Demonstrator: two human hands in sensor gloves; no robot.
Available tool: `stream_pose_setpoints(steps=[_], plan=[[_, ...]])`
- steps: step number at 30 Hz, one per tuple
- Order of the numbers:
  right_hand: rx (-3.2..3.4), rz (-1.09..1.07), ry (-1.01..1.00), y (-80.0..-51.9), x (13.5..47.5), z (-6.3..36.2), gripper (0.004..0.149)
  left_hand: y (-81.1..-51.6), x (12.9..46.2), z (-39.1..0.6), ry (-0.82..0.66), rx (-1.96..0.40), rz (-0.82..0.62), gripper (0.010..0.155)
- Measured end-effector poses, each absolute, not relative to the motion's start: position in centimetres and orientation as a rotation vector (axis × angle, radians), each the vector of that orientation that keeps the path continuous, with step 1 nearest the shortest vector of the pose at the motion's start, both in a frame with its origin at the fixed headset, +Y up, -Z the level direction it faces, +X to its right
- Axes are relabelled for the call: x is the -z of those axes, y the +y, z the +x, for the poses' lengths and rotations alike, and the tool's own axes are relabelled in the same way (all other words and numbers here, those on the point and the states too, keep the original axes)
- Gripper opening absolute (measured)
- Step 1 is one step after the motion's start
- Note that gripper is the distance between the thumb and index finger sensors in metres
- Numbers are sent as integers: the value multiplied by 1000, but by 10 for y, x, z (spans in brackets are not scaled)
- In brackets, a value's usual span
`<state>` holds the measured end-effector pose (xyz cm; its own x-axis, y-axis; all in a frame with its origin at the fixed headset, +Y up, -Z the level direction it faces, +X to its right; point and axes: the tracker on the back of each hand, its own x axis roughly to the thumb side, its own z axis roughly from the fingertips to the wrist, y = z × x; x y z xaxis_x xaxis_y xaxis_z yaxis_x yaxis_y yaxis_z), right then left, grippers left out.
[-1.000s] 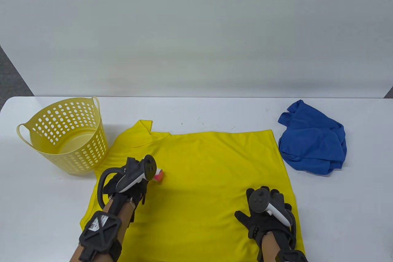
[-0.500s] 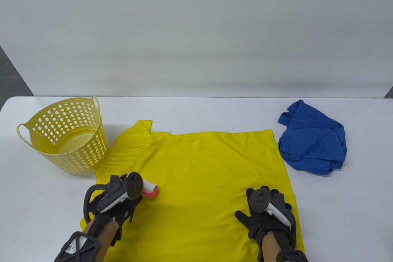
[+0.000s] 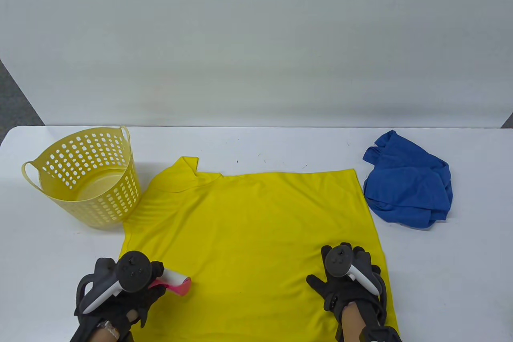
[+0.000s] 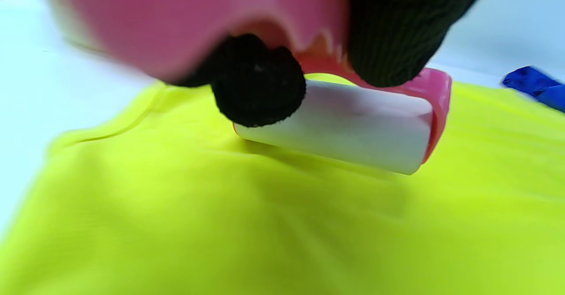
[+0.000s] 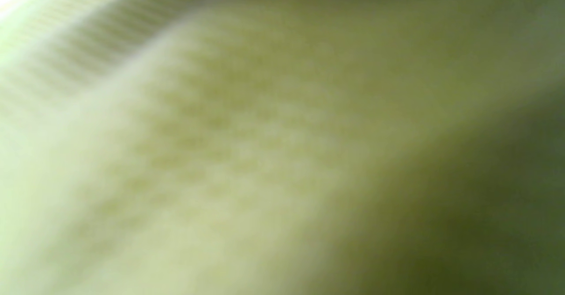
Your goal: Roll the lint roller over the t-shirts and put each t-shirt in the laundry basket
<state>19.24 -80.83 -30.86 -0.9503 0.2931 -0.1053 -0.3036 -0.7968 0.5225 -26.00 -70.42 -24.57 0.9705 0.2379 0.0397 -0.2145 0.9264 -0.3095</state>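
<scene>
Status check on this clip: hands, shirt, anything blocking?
Left hand grips lint roller on yellow t-shirt. Right hand flat, pinning it. Basket unobstructed, blue t-shirt waiting.

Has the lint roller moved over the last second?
Yes. The lint roller, gripped by the left hand, came toward the table's near edge, away from the laundry basket, along the yellow t-shirt.

Bright even light, soft shadows, table view sharp, wrist views blurred
</scene>
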Motion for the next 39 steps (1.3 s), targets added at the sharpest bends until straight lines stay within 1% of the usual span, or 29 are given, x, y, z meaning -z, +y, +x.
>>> stream_pose_setpoints(steps=[2, 4, 6, 8, 9, 11, 13, 15, 17, 20, 21, 22, 24, 27, 29, 32, 36, 39], plan=[[-2713, -27, 793, -808, 309, 192, 81, -702, 248, -243, -128, -314, -290, 65], [-2708, -28, 784, -808, 309, 193, 80, -702, 253, -223, -180, -391, -334, 68], [-2706, -27, 776, -808, 309, 193, 80, -703, 257, -201, -220, -407, -357, 66], [-2705, -27, 773, -808, 309, 193, 80, -705, 262, -175, -266, -307, -315, 59], [-2704, -27, 774, -808, 309, 193, 80, -708, 265, -158, -290, -218, -275, 55], [-2701, -20, 780, -808, 309, 193, 80, -712, 275, -132, -324, -25, -206, 53], [-2695, -19, 784, -808, 309, 193, 80, -717, 290, -109, -320, 95, -145, 52], [-2697, -19, 784, -808, 310, 193, 80, -719, 311, -93, -292, 143, -144, 51], [-2700, -20, 786, -808, 309, 193, 80, -719, 336, -82, -227, 79, -166, 50], [-2699, -18, 788, -808, 310, 192, 80, -719, 363, -75, -173, -6, -193, 50], [-2698, -16, 790, -808, 310, 192, 80, -720, 371, -75, -127, -66, -201, 49], [-2696, -16, 792, -808, 310, 192, 80, -721, 376, -75, -92, -100, -206, 48], [-2702, -16, 785, -808, 310, 192, 80, -723, 381, -74, -77, -135, -214, 47], [-2699, -17, 787, -808, 310, 192, 79, -721, 378, -71, -107, -58, -218, 47], [-2697, -15, 785, -808, 310, 192, 79, -717, 371, -74, -98, -15, -261, 49], [-2701, -14, 774, -807, 310, 193, 79, -709, 349, -84, -174, 13, -326, 48], [-2719, -15, 773, -807, 310, 192, 79, -707, 295, -117, -290, 53, -368, 48], [-2721, -19, 776, -806, 310, 193, 79, -705, 263, -140, -311, 28, -402, 47]])
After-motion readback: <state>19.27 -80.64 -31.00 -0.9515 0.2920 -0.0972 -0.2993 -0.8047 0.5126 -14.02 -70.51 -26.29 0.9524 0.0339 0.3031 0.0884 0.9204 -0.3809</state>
